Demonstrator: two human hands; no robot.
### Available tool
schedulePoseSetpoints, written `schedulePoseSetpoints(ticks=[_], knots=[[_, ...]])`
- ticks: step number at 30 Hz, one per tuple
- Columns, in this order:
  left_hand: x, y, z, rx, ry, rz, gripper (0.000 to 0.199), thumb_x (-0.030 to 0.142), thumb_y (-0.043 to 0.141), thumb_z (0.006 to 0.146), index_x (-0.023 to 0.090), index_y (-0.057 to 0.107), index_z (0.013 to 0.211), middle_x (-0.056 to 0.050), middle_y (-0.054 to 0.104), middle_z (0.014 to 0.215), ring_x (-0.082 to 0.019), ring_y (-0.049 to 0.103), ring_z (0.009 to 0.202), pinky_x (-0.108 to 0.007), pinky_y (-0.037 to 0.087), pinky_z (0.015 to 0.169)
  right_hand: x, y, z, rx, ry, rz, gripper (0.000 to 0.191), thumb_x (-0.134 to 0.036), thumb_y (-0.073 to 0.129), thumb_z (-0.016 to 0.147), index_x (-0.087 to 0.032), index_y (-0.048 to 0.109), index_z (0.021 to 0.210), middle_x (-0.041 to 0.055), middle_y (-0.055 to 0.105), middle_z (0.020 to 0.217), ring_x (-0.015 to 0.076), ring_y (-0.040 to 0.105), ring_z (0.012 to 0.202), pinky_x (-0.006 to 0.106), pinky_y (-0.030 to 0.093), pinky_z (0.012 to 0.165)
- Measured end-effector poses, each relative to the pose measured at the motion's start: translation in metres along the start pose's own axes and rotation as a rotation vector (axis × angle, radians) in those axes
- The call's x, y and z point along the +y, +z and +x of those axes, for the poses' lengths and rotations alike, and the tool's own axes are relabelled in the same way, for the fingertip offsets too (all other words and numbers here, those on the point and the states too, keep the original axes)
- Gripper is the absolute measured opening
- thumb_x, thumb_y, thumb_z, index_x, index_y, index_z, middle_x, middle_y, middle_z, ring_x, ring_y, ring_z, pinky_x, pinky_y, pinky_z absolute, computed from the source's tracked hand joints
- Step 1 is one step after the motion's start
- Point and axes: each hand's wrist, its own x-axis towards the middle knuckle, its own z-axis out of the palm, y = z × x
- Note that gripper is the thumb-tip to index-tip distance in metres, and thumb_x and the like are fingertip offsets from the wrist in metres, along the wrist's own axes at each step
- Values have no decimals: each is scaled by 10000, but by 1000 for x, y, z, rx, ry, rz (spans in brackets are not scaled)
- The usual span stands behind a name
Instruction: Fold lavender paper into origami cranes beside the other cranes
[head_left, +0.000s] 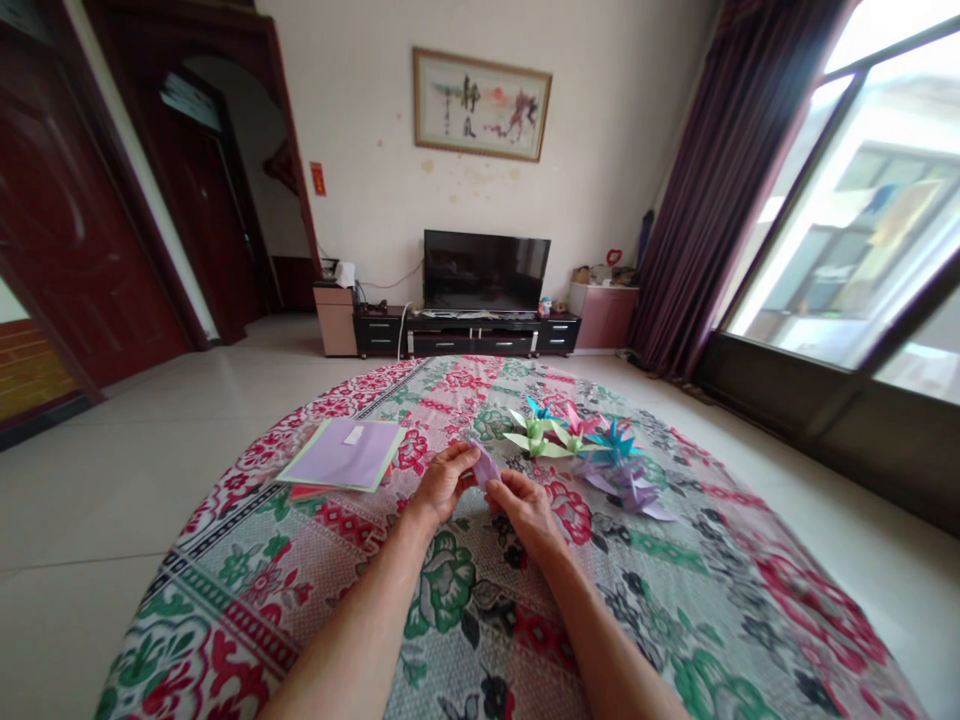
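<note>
A small folded piece of purple paper is held between my two hands above the table. My left hand pinches its upper left part, and my right hand grips its lower right edge. To the right lie several folded paper figures with pointed tips: green ones, a pink one, blue ones and purple ones. A stack of square paper sheets, purple on top, lies left of my hands with a small white piece on it.
The round table has a flowered cloth in red, green and grey. Beyond it stand a television and a low black cabinet. A dark curtain and a window are at the right, doors at the left.
</note>
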Motion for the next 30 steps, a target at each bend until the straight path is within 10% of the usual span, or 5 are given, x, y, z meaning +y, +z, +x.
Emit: schedulePoseSetpoints(ticks=[12, 30], knots=[[9, 3, -12, -246, -21, -139, 113, 66, 646, 572, 153, 587, 612, -25, 647, 963, -169, 593, 879, -262, 484, 705, -6, 4, 0, 342, -611, -491, 130, -121, 466, 770, -211, 555, 799, 59, 558, 932, 163, 546, 859, 287, 468, 728], [6, 1, -10, -214, -2, -148, 119, 75, 706, 583, 150, 615, 581, -34, 646, 1020, -184, 594, 918, -257, 483, 720, -3, 4, -1, 348, -689, -534, 94, -138, 512, 777, -203, 533, 843, 65, 532, 976, 174, 528, 912, 325, 467, 783]])
